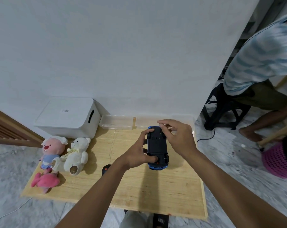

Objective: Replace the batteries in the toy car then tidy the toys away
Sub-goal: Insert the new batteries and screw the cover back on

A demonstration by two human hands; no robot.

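Note:
A blue toy car (157, 148) is held upside down above the straw mat (139, 186), its black underside facing me. My left hand (139, 153) grips its left side, thumb on the underside near the rear. My right hand (177, 137) hovers over the car's far end, pinching a thin stick-like tool that points at the underside. A black remote control (106, 169) lies on the mat, partly hidden by my left forearm. On the mat's left side sit a pink plush animal (53, 149), a cream teddy bear (75, 155) and a pink plush fish (45, 181).
A white lidded storage box (67, 117) stands at the wall, with two clear plastic trays (116, 121) to its right. A person sits on a black stool (221, 109) at the right. A pink basket (277, 160) and a cable lie on the marble floor.

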